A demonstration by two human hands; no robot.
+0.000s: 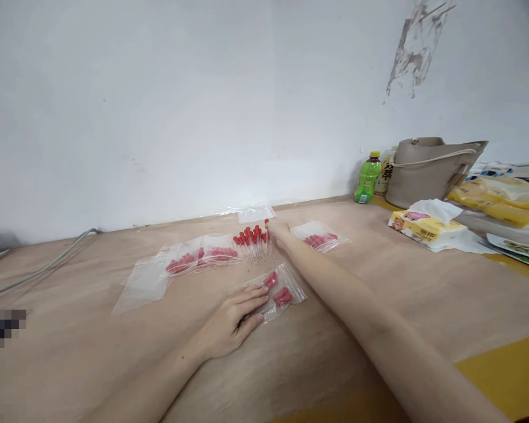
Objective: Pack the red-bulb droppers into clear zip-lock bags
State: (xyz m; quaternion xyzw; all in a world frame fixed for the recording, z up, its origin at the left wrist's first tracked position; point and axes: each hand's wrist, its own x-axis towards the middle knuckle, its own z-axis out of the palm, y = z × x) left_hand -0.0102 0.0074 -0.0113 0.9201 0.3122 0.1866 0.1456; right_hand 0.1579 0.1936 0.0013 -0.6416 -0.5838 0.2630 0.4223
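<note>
My left hand (235, 311) lies with its fingers stretched out over the left part of a clear zip bag (300, 292), pressing it on the table. Inside that bag are a few red-handled pieces (282, 295). Farther off, my right hand (280, 232) is closed at the right edge of a cluster of small red-handled tools (249, 236) with thin metal shafts, like little screwdrivers. One red handle (267, 222) shows at its fingertips; the fingers themselves are partly hidden.
Left of the cluster lie overlapping filled zip bags (203, 258) and a flat clear bag (143, 288). Another filled bag (320, 238) is beyond my right forearm. A tissue pack (423, 229), green bottle (367, 179) and grey bag (427, 173) stand right. A cable (48, 267) runs left.
</note>
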